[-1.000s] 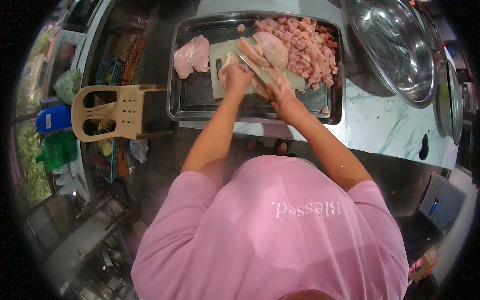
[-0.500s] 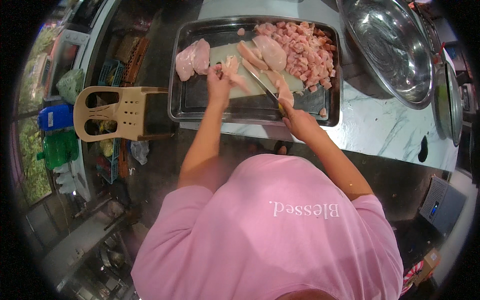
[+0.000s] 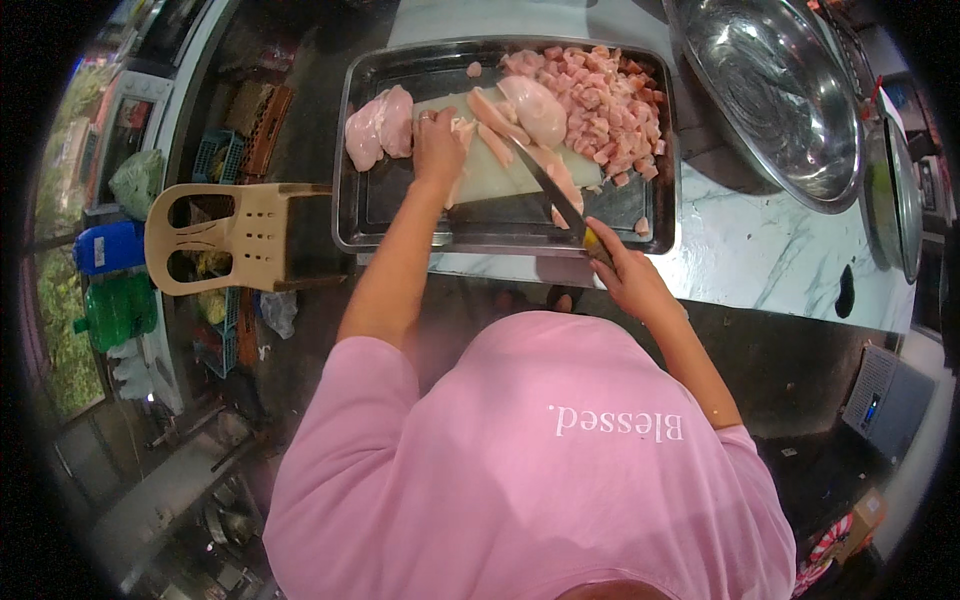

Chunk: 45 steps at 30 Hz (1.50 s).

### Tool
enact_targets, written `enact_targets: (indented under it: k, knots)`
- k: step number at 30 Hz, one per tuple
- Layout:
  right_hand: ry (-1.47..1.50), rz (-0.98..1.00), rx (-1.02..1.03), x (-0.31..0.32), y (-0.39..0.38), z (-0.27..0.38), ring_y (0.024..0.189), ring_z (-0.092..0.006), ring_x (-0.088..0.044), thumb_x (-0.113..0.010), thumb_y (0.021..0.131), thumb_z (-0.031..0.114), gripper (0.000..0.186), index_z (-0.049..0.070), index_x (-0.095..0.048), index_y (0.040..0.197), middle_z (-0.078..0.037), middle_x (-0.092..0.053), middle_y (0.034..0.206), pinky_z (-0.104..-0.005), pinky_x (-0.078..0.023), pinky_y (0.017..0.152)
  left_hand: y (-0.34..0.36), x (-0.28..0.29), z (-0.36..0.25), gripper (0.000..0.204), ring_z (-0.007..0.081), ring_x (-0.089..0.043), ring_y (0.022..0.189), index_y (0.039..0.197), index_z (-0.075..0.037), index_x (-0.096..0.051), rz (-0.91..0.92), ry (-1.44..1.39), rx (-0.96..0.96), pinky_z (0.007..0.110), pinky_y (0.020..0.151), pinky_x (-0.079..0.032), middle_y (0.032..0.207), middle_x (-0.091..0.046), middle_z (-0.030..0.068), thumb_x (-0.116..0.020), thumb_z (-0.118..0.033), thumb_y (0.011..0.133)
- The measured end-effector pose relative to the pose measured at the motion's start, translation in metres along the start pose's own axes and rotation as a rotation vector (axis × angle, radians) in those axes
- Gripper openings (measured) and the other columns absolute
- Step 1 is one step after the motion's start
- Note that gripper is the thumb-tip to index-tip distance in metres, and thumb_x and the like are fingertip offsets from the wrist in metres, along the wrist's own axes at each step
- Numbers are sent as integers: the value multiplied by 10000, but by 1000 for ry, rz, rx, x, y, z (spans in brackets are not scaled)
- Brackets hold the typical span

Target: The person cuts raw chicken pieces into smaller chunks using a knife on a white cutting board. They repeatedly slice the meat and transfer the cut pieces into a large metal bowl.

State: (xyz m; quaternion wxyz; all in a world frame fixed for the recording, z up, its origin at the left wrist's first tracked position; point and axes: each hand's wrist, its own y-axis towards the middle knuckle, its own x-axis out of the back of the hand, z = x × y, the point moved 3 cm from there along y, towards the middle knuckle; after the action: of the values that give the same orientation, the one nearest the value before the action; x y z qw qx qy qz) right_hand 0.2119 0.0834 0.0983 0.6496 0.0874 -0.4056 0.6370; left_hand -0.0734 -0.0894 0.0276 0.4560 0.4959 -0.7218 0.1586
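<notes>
A knife (image 3: pixel 552 188) with a dark blade and yellowish handle is in my right hand (image 3: pixel 628 272), its fingers closed round the handle. The blade slants up and left over the white cutting board (image 3: pixel 492 180), beside raw chicken strips (image 3: pixel 562 185). My left hand (image 3: pixel 438 152) is closed over a pale piece of chicken (image 3: pixel 462 130) at the board's left side; the fingertips are partly hidden. Just left of that hand lie whole chicken pieces (image 3: pixel 380 128). Another whole piece (image 3: pixel 538 110) rests on the board's far right, next to a heap of diced chicken (image 3: pixel 610 110).
The board sits inside a dark metal tray (image 3: pixel 345 215) on a marble-patterned table (image 3: pixel 760 262). A large steel basin (image 3: pixel 775 95) stands at the right, with another round metal vessel (image 3: pixel 900 200) beyond it. A beige plastic chair (image 3: pixel 245 238) is left of the table.
My left hand has moved up and slightly left, lowering its chicken piece onto the board. The right hand has drawn the knife toward me and to the right, so more blade shows.
</notes>
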Motion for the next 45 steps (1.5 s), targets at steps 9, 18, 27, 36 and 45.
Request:
enact_targets:
  k: [9, 18, 27, 36, 45]
  knots:
    - [121, -128, -88, 18, -28, -11, 818, -359, -660, -587, 907, 73, 621, 218, -336, 1455, -217, -664, 930, -372, -491, 732, -15, -56, -35, 552, 420, -578, 1039, 1204, 44, -444, 130, 20, 217, 461, 894, -471, 1136, -568, 257, -698, -162, 759]
    - [149, -145, -40, 20, -32, -18, 917, -470, -614, -586, 906, 129, 629, 204, -293, 1457, -278, -648, 982, -500, -477, 757, -16, -24, -42, 545, 394, -581, 1053, 1165, 27, -457, 242, -39, 276, 466, 899, -458, 1129, -587, 245, -706, -158, 717]
    - [133, -164, 14, 19, -33, -17, 924, -456, -622, -586, 901, 118, 625, 214, -307, 1452, -270, -651, 981, -486, -485, 766, -7, -4, 31, 373, 405, -539, 1092, 1235, -47, -538, 239, 97, 153, 457, 958, -416, 1141, -572, 237, -527, -193, 892]
    - [149, -108, 26, 12, -24, -1, 928, -469, -610, -598, 889, 120, 639, 219, -313, 1452, -277, -643, 971, -493, -482, 768, -19, -15, 7, 493, 427, -478, 1137, 1299, -49, -471, 231, 189, 196, 497, 958, -412, 1253, -480, 249, -621, -195, 852]
    - [115, -103, 65, 3, -14, 12, 920, -461, -611, -592, 886, 118, 637, 217, -315, 1451, -268, -639, 1003, -499, -487, 768, -15, -40, 9, 539, 361, -472, 1169, 1255, -15, -465, 260, 276, 155, 476, 952, -422, 1256, -494, 195, -669, -291, 839]
